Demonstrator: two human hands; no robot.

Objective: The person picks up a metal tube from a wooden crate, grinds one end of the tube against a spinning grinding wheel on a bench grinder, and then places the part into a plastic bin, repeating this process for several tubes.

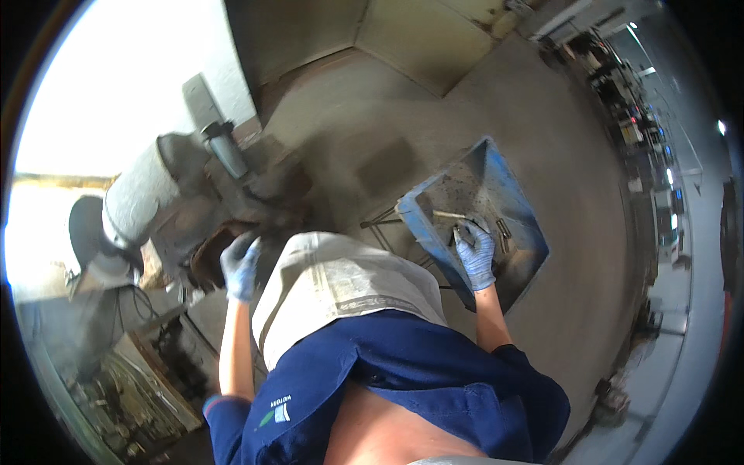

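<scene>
Right hand (pixel 474 254), blue-gloved, lowered into blue metal tray (pixel 521 208); grip closed around one short metal rod (pixel 465 229) near tray centre. More metal rods (pixel 504 230) lying loose on dusty tray floor just beside the glove. Tray tilted, resting on a wire stand (pixel 381 222) over the concrete floor (pixel 558 139). Left hand (pixel 240 266), also gloved, fingers curled, placed against grey machine (pixel 167 201) at its rusty opening; grip contents not discernible. Pale apron (pixel 341 283) between both arms.
</scene>
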